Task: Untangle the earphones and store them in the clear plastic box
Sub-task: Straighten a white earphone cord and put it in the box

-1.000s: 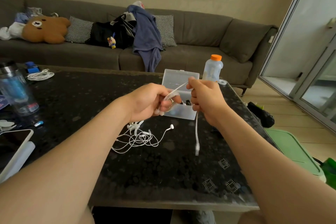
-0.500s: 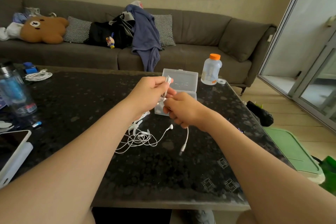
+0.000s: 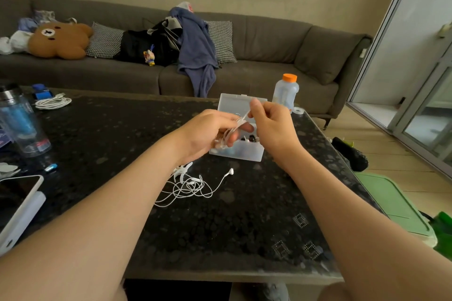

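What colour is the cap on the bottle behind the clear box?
Orange. The cap shows best in the head view, the only one.

We had one white earphone cable [image 3: 233, 129] looped in a small coil, pinched between the left hand [image 3: 208, 134] and right hand [image 3: 271, 127], right over the clear plastic box [image 3: 244, 155], which stood open with its lid upright. A second set of white earphones [image 3: 190, 186] lay tangled near the box.

The left forearm [image 3: 117, 205] and right forearm [image 3: 347, 205] are extended from the near edge of the table [image 3: 220, 232] toward its far edge, converging. The left hand [image 3: 208, 133] is curled round a looped earphone cable [image 3: 241, 120]. The right hand [image 3: 274, 127] is held just beside it, with the same cable pinched between thumb and forefinger.
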A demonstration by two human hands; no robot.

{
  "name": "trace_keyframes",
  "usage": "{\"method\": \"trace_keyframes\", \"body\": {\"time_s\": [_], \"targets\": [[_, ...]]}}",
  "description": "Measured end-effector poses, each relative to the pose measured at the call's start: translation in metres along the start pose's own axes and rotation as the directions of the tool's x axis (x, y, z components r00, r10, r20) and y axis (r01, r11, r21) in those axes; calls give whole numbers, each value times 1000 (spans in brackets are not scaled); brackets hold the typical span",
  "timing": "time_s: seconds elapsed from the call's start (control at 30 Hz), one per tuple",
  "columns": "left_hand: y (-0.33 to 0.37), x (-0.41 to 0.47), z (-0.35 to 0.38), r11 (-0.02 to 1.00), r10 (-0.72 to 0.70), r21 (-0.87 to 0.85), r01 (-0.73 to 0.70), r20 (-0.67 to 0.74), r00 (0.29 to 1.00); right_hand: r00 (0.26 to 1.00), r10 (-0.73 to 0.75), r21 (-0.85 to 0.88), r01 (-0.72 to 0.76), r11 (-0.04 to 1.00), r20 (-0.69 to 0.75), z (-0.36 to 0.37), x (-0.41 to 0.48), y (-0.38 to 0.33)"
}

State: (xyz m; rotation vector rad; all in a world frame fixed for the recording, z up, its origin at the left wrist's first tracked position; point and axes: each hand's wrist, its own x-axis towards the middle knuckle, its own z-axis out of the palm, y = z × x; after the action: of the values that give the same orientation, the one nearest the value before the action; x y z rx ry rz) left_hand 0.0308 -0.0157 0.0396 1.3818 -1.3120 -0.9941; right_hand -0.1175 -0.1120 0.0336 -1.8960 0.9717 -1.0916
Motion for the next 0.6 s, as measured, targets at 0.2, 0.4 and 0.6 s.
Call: {"method": "trace_keyframes", "body": {"time_s": [0.2,0.4,0.6], "targets": [[6,0,1,963,38,-267,-30,24,999,979,119,-161,-92,983,169,3,-5,7],[5,1,-1,984,-12,-180,-17,-159,987,914,259,-197,-204,959,312,20,-13,-6],[1,2,-1,997,-51,-72,30,-306,951,911,261,-150,-223,963,320,32,-18,-7]]}}
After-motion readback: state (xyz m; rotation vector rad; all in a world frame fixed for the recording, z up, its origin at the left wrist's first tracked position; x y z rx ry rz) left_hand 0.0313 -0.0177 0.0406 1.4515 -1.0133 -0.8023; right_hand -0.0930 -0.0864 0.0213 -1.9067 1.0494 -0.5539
